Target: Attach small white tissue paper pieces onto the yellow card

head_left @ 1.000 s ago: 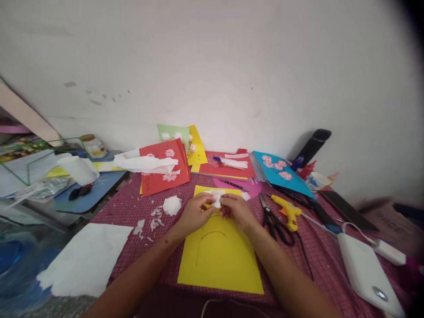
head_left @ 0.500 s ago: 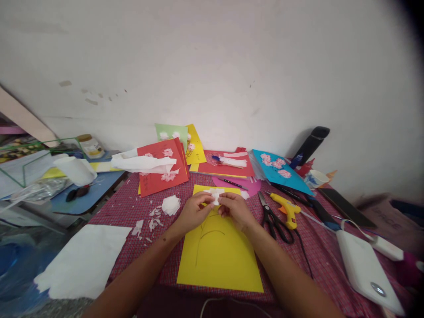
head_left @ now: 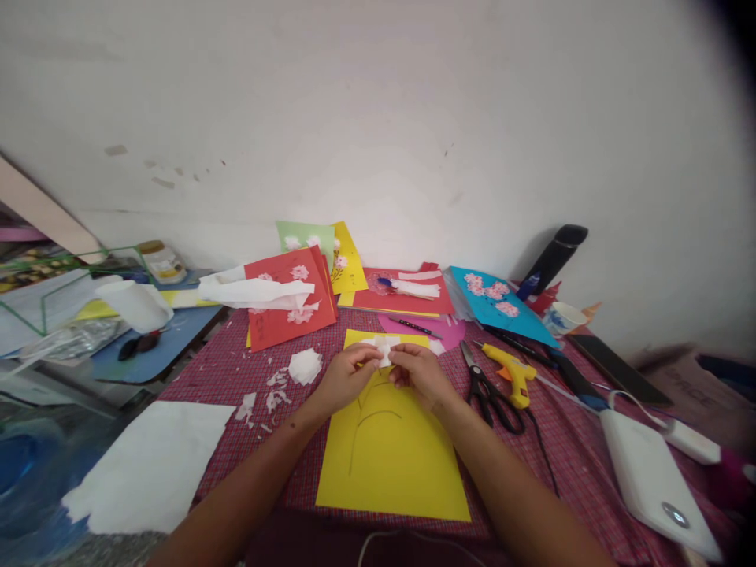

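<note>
Between the fingertips of my left hand (head_left: pixel 348 378) and my right hand (head_left: pixel 422 374) is a small piece of white tissue paper (head_left: pixel 386 346), pinched from both sides. Both hands are closed on it, over the far part of a yellow sheet (head_left: pixel 395 457). Dark curved lines are drawn on that sheet; part of the drawing is hidden under my hands. Left of my left hand lies a small round stack of white tissue (head_left: pixel 305 366), with torn tissue scraps (head_left: pixel 277 394) beside it. Black-handled scissors (head_left: pixel 487 394) rest to the right of the sheet.
A yellow glue gun (head_left: pixel 513 374) with its cord lies beyond the scissors, and a white power bank (head_left: pixel 655 480) is at the right. Red cards (head_left: pixel 289 307) and a blue card (head_left: pixel 502 303) with pink flowers stand near the wall. A large tissue sheet (head_left: pixel 153 465) hangs over the left edge.
The tissue piece between my fingertips has shifted slightly in shape. My hands stay in nearly the same place over the yellow sheet.
</note>
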Tool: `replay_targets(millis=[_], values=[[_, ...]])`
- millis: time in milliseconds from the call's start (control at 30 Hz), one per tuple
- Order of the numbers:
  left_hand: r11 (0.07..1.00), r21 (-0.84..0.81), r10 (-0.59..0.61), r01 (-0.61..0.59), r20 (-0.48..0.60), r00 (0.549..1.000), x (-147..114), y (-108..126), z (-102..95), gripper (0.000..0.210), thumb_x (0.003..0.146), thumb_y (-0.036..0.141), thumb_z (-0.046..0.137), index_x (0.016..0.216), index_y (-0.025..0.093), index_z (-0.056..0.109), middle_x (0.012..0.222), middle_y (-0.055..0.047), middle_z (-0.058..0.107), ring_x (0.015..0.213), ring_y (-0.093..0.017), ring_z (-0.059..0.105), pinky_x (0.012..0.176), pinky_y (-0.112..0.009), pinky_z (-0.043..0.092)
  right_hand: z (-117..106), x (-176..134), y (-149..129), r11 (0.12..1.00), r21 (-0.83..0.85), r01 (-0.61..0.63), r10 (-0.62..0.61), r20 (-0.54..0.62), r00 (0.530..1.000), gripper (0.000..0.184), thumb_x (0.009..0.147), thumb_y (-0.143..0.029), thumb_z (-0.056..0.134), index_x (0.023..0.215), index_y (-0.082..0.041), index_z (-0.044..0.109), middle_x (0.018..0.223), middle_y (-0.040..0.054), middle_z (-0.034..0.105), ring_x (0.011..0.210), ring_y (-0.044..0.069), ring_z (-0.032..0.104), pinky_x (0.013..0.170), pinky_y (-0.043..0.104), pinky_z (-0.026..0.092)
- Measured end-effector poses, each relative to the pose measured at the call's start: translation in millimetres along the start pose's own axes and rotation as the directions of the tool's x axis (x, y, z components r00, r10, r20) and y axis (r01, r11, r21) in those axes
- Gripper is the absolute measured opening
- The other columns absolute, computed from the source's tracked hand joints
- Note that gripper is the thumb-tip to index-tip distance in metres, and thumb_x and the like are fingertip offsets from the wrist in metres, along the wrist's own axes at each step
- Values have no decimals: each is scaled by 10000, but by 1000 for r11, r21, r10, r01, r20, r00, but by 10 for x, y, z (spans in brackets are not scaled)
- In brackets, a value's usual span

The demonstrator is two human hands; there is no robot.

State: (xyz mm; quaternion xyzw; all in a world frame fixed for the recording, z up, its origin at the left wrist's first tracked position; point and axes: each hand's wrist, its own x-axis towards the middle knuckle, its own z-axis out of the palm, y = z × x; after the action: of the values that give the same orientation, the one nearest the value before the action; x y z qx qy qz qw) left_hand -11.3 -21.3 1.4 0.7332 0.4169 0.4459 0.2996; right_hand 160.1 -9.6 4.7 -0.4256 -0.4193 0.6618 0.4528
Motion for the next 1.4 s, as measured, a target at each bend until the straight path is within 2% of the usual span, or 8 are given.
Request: replay_targets(millis=[300, 433, 533, 667, 833, 1033, 1200, 1400], values=[[995, 88, 40, -39, -14, 999, 7, 27, 1, 168, 883, 230, 501, 890, 182, 662, 989, -63, 657, 965, -166, 591, 898, -316, 454, 3, 9, 25, 995, 87, -47, 45, 26, 999, 186, 658, -257, 721, 778, -157, 620, 578, -28, 612, 404, 94, 563, 344, 178, 400], [980, 188, 82, -72, -46, 996, -4, 38, 1, 179, 886, 234, 500, 884, 185, 672, 1044, -82, 623, 1040, -182, 560, 937, -336, 427, 0, 14, 36, 991, 116, -69, 66, 33, 997, 181, 662, -255, 720, 770, -149, 619, 571, -19, 619, 395, 90, 562, 344, 173, 410], [960, 259, 121, -101, -62, 991, -23, 57, 2, 193, 891, 243, 493, 910, 183, 675, 1018, -91, 594, 1011, -187, 551, 904, -339, 438, -4, 16, 37, 989, 124, -85, 82, 32, 996, 182, 671, -250, 714, 785, -145, 617, 590, -4, 636, 398, 93, 566, 349, 172, 421], [948, 288, 143, -136, -3, 990, -38, 66, 6, 200, 903, 237, 472, 917, 180, 664, 893, -72, 596, 884, -170, 559, 809, -311, 458, -5, 24, 46, 987, 126, -98, 95, 33, 995, 168, 691, -252, 704, 784, -141, 618, 583, 0, 631, 396, 93, 563, 350, 172, 426], [949, 269, 160, -166, 42, 986, -36, 43, 9, 193, 901, 196, 457, 909, 184, 650, 861, -61, 633, 851, -164, 570, 786, -297, 454, -2, 29, 57, 986, 133, -100, 97, 34, 995, 173, 690, -271, 714, 742, -143, 609, 562, 6, 637, 394, 95, 561, 355, 176, 432], [947, 284, 138, -148, 53, 989, -40, 46, 1, 164, 876, 165, 480, 870, 182, 644, 846, -52, 640, 831, -161, 570, 773, -290, 440, 0, 27, 60, 987, 122, -103, 102, 19, 995, 168, 689, -261, 716, 747, -148, 608, 570, 8, 649, 397, 96, 567, 358, 175, 429], [952, 292, 85, -90, 28, 996, -35, 51, 8, 154, 870, 166, 474, 790, 169, 606, 802, -40, 613, 776, -149, 550, 722, -273, 425, -1, 33, 72, 988, 109, -106, 103, 31, 994, 179, 695, -266, 720, 768, -144, 611, 584, 12, 651, 400, 96, 568, 358, 176, 432], [965, 260, 40, -43, 18, 999, -33, 58, 5, 147, 867, 171, 468, 785, 164, 589, 790, -32, 605, 746, -141, 540, 693, -263, 414, 0, 35, 80, 990, 105, -98, 94, 41, 995, 176, 695, -266, 723, 763, -144, 616, 596, 3, 649, 403, 93, 568, 356, 178, 437]])
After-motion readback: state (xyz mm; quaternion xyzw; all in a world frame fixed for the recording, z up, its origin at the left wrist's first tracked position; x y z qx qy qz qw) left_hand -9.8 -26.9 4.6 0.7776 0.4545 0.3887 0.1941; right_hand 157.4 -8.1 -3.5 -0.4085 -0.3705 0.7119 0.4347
